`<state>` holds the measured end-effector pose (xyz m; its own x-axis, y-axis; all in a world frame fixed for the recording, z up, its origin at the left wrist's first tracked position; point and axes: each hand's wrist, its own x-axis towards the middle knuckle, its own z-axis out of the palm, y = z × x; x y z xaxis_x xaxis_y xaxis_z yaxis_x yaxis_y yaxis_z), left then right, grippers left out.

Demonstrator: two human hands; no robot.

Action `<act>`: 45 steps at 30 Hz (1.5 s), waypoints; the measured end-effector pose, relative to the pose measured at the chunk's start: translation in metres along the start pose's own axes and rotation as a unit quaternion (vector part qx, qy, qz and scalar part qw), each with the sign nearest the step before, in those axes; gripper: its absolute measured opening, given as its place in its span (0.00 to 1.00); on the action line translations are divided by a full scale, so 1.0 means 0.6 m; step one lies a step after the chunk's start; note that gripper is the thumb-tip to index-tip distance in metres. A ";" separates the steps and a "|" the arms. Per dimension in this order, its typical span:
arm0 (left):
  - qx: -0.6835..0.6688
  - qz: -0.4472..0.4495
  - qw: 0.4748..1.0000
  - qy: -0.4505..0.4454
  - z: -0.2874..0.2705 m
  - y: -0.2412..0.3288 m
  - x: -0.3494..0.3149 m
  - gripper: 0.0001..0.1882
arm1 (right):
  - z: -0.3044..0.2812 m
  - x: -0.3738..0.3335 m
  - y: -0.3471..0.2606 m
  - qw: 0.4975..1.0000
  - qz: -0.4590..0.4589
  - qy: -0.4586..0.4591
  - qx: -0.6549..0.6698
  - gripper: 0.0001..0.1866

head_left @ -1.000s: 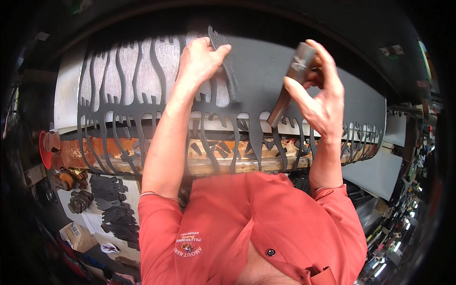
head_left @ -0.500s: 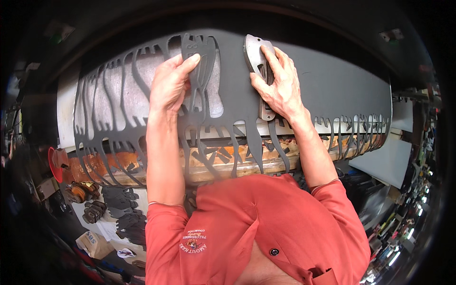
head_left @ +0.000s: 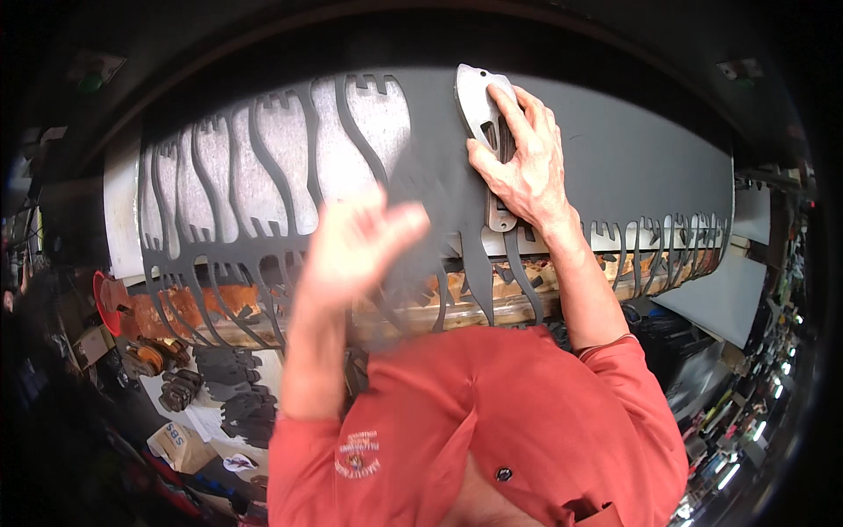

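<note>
My right hand [head_left: 531, 167] is wrapped round a sole-shaped metal cutting die [head_left: 474, 95], which lies on a black sheet [head_left: 645, 162]; its palm covers part of the die. Left of it, my left hand [head_left: 351, 250] is smeared by motion above the lower part of the sheet. A dark, blurred cut-out piece [head_left: 423, 189] of the same black material is pinched by its thumb and fingers. Behind that hand, a row of sole-shaped holes in the sheet shows the grey board [head_left: 373, 123] below.
The sheet's cut strips hang over a worn wooden edge [head_left: 413, 318] strewn with black scraps. At lower left, stacked black cut-outs [head_left: 246, 413] lie near a paper bag [head_left: 180, 446] and a red round object [head_left: 107, 303]. A pale panel [head_left: 716, 294] stands at right.
My left hand has pulled the cut-out piece off the sheet and swung down toward me, uncovering a hole. My right hand stays on the die with hardly any shift.
</note>
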<state>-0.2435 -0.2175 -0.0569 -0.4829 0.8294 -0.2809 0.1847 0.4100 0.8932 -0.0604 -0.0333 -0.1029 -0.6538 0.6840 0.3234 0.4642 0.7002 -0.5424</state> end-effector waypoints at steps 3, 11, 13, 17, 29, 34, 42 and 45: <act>-0.167 -0.048 0.984 0.024 0.019 -0.020 -0.060 0.04 | 0.005 0.000 0.006 1.000 0.011 -0.003 -0.003 0.38; -0.342 -0.012 0.939 -0.004 0.029 -0.028 -0.096 0.14 | 0.011 0.002 0.019 1.000 -0.006 0.015 -0.001 0.38; -0.365 0.003 0.931 0.015 0.019 -0.029 -0.116 0.13 | 0.006 0.004 0.021 1.000 -0.005 0.006 -0.004 0.40; -0.377 0.025 0.907 0.185 -0.047 -0.069 -0.195 0.11 | 0.000 0.009 0.021 0.998 0.047 -0.031 0.022 0.39; -0.151 -0.192 0.723 0.647 -0.334 -0.455 -0.686 0.03 | 0.006 0.032 0.063 0.997 0.016 -0.072 0.003 0.36; -0.017 -0.381 0.614 0.691 -0.377 -0.579 -0.767 0.23 | 0.009 0.039 0.048 0.995 0.052 -0.075 -0.032 0.41; 0.017 -0.012 0.771 0.637 -0.275 -0.364 -0.379 0.16 | -0.043 0.065 -0.020 0.989 0.046 -0.136 -0.015 0.45; 0.050 0.079 0.851 0.517 -0.203 -0.222 -0.273 0.15 | -0.102 0.085 -0.042 0.953 -0.236 -0.189 0.009 0.45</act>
<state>-0.2935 -0.4539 -0.0870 -0.9303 0.1211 0.3462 0.3650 0.3979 0.8417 -0.0691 -0.0034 -0.0251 -0.9575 0.1687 0.2338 0.0569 0.9056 -0.4204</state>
